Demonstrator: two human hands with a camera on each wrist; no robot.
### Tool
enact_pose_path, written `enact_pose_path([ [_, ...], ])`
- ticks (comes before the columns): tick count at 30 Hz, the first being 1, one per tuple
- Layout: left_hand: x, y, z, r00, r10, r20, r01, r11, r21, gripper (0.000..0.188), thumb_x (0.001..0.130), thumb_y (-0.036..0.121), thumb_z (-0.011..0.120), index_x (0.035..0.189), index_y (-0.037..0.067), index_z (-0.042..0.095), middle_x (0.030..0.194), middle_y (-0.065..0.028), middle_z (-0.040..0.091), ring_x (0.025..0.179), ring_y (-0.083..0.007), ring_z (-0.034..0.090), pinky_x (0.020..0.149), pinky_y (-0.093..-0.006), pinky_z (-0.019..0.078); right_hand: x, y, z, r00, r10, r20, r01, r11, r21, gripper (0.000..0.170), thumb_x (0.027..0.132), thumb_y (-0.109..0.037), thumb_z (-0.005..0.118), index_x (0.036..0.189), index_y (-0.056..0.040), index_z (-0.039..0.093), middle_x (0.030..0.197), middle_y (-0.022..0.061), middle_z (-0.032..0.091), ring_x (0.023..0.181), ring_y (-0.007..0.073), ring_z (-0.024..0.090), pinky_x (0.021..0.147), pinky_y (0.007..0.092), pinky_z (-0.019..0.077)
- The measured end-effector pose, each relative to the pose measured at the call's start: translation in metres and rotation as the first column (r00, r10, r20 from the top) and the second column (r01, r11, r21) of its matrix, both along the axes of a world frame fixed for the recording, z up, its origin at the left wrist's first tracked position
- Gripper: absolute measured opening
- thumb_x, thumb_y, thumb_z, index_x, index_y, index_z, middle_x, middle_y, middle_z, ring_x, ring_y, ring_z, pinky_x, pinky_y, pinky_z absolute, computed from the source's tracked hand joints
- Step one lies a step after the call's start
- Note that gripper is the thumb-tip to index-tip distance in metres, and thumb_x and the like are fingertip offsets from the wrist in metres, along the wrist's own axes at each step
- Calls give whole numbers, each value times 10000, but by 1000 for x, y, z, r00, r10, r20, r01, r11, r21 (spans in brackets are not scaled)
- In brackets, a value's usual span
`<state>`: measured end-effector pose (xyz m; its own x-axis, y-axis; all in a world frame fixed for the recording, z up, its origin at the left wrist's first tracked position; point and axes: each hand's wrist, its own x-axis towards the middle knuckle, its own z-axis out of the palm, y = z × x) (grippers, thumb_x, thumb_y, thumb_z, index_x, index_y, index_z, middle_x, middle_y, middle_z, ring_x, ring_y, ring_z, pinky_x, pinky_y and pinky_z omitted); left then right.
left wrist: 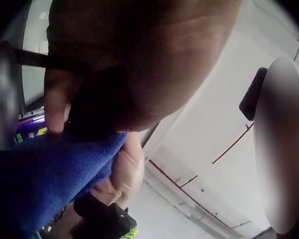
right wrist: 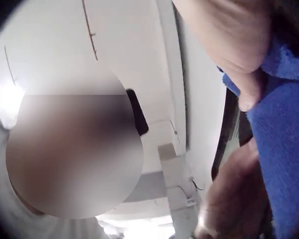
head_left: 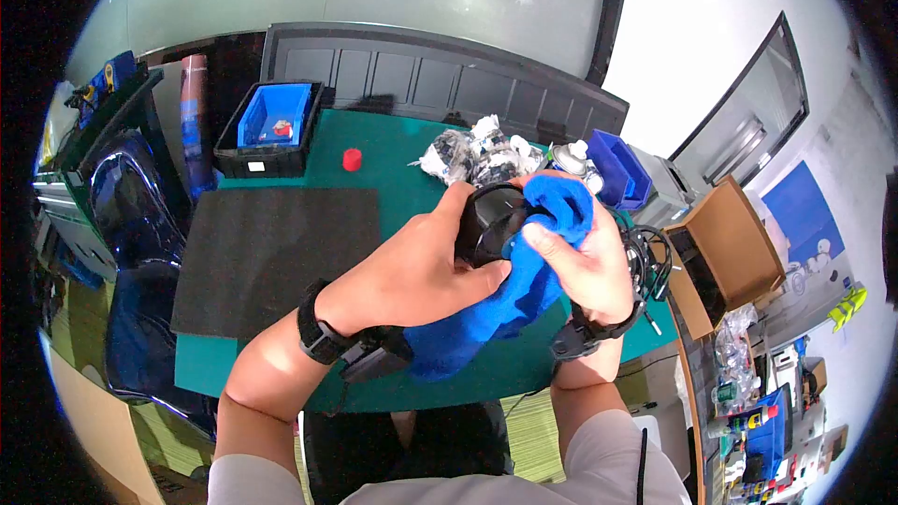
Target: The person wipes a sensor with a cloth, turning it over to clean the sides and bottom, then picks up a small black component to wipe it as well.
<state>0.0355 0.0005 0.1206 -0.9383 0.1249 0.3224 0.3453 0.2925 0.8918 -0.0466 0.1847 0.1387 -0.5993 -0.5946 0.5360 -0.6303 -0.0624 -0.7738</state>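
Observation:
In the head view my left hand [head_left: 402, 271] grips a black, rounded, glossy object [head_left: 488, 223], thumb along its near side and fingers around its far edge. What kind of object it is, I cannot tell. My right hand [head_left: 599, 266] pinches a bunched blue cloth [head_left: 528, 299] against the object's right side, thumb on top. The rest of the cloth hangs down toward the table's front edge, below both hands. In the left wrist view the cloth [left wrist: 65, 169] spreads below my left palm. The right wrist view shows the cloth [right wrist: 284, 144] hanging under my right fingers.
A dark mat [head_left: 271, 252] lies left on the green table [head_left: 327, 126]. Behind it are a red cap [head_left: 352, 160] and a black crate [head_left: 267, 164] holding a blue bin. Crumpled plastic wrap [head_left: 482, 157], cans [head_left: 571, 159], another blue bin [head_left: 617, 168] and cables [head_left: 652, 262] sit farther right.

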Motion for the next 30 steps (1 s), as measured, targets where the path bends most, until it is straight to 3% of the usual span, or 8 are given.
enact_pose_path([
  [3,0,3,-1,995,53,87,-43,992,-115,521,805,121,706,1186,-24,380,856,-136,613,783,-148,629,651,-318,497,12,-10,-6,990,-131,-52,133,990,46,405,830,-122,736,1181,-31,555,1048,31,614,958,109,577,849,271,471],
  [5,-5,2,-9,999,36,-19,-38,997,-64,558,813,160,706,1180,-79,359,822,-218,637,788,-297,696,648,-358,530,16,-19,-10,987,-149,-53,149,989,-12,320,881,-163,691,1146,-18,583,988,22,629,900,98,588,806,253,481],
  [9,-7,3,-10,998,2,-56,-4,999,-39,560,832,123,692,1221,-74,340,937,-198,635,876,-250,683,720,-338,533,8,-22,-13,965,-236,119,252,955,-153,333,989,-309,529,1086,-11,642,971,63,684,778,69,577,674,218,456],
  [11,-19,4,-25,966,-126,-225,193,933,303,575,856,89,677,1275,-70,318,1113,-167,584,1004,-189,621,821,-319,519,6,-21,-6,965,-126,228,192,936,-297,388,1011,-337,462,1064,4,640,1034,132,688,832,120,618,743,257,486],
  [13,-10,2,-13,974,-170,-153,217,894,393,588,877,57,652,1328,-52,291,1218,-135,514,1097,-156,541,884,-313,498,2,-20,-6,981,-86,172,161,856,-491,433,1024,-378,378,1048,2,584,1105,218,651,995,287,649,897,417,511],
  [16,-10,2,-7,939,-310,-149,332,705,626,646,892,-2,600,1409,-9,211,1282,-141,482,1097,-205,575,912,-345,526,-8,-14,-6,983,5,185,123,729,-674,470,999,-495,340,1064,-50,478,1155,263,594,1014,335,631,877,504,520],
  [22,-2,-2,4,886,-461,-58,356,592,723,629,911,-45,527,1432,44,186,1337,-154,431,1117,-338,585,959,-408,523,-23,-2,-12,904,417,92,-149,511,-847,429,989,-515,373,1118,-120,480,849,84,507,773,190,510,610,337,503],
  [30,-5,1,0,899,-428,-91,354,588,727,661,884,-4,573,1431,52,206,1313,-176,472,1117,-357,588,945,-434,528,-13,-5,-4,956,198,217,12,713,-701,464,994,-526,353,1135,-101,473,763,43,482,578,125,448,471,260,376],
])
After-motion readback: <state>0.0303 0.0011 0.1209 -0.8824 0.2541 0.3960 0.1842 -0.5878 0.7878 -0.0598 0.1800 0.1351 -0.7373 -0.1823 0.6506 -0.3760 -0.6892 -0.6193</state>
